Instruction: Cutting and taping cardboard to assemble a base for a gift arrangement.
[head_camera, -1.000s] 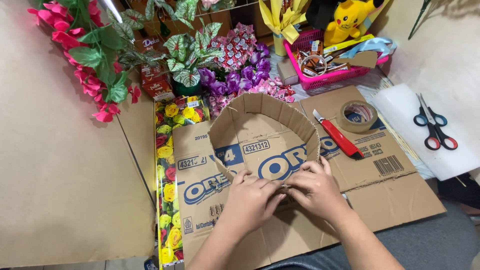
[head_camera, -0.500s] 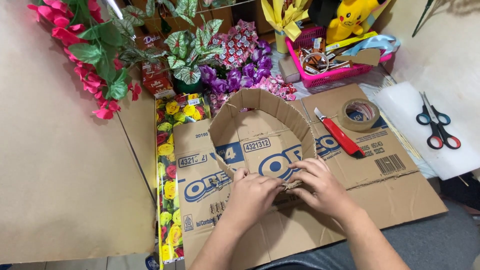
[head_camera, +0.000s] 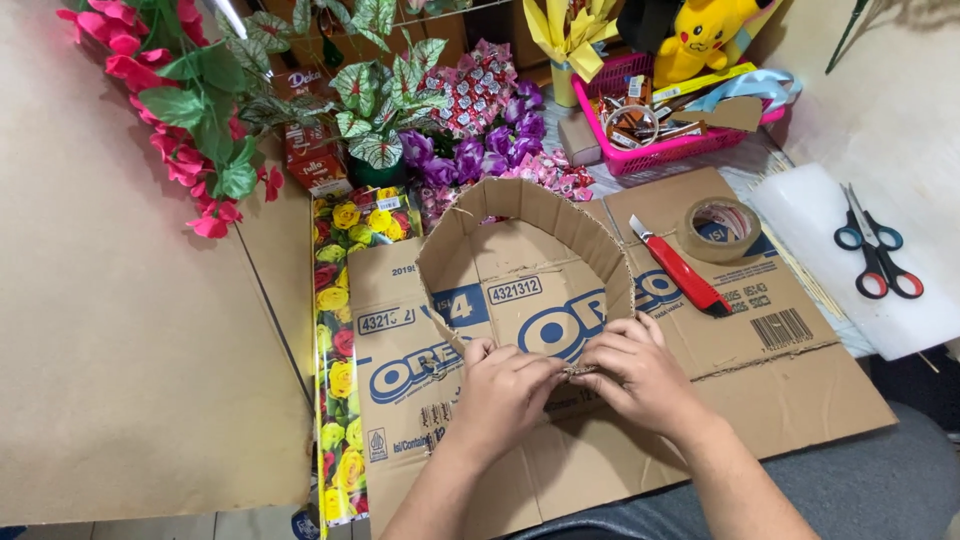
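Note:
A bent cardboard strip (head_camera: 520, 205) stands on edge in a rounded, heart-like loop on a flattened printed cardboard box (head_camera: 790, 375). My left hand (head_camera: 500, 395) and my right hand (head_camera: 635, 375) meet at the loop's near point, fingers pinching the two strip ends together. The joint itself is hidden under my fingers.
A red utility knife (head_camera: 680, 272) and a roll of brown tape (head_camera: 722, 228) lie on the box at the right. Scissors (head_camera: 875, 255) rest on white sheet far right. A pink basket (head_camera: 680, 135), artificial flowers (head_camera: 170, 110) and floral wrapping paper (head_camera: 335, 330) sit behind and left.
My hands have stayed at the loop's near joint, with the fingers shifting slightly closer together. The view has drifted a little; nothing else moved.

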